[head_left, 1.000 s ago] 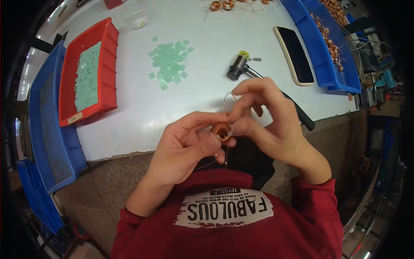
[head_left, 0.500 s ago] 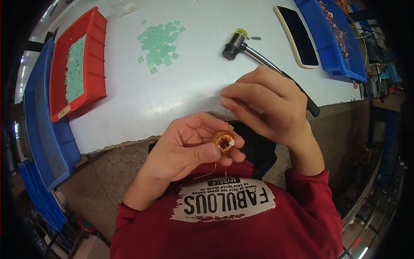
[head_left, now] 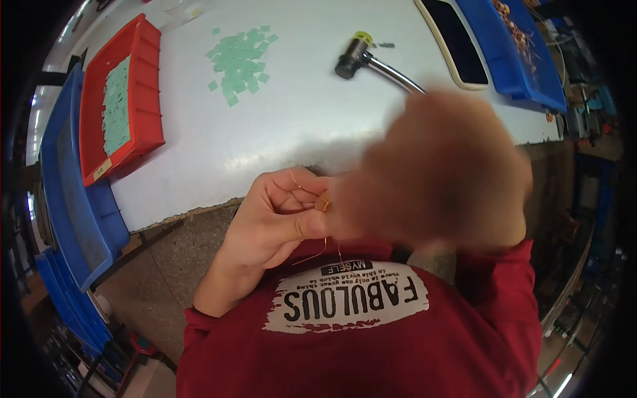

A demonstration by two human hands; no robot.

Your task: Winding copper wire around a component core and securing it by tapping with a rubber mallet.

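Pinched between the thumb and fingers of my left hand (head_left: 269,222) is a small copper-wound toroidal coil (head_left: 322,201), held in front of my chest near the table's front edge. Thin copper wire ends stick out from it above and below. My right hand (head_left: 444,176) is a large blur close to the camera, just right of the coil, and covers part of it. Motion smears its fingers, so I cannot make out their pose or whether they hold a wire.
A mallet (head_left: 354,56) lies on the white table (head_left: 285,119), its handle partly behind my right hand. Green square pieces (head_left: 239,63) are heaped at the left, beside a red bin (head_left: 147,86) and blue trays (head_left: 79,199). A phone (head_left: 458,43) and a blue bin (head_left: 514,73) are at far right.
My right hand has moved nearer the camera and to the right, blurring and now hiding part of the coil. My left hand keeps the coil at nearly the same place. The view has shifted slightly.
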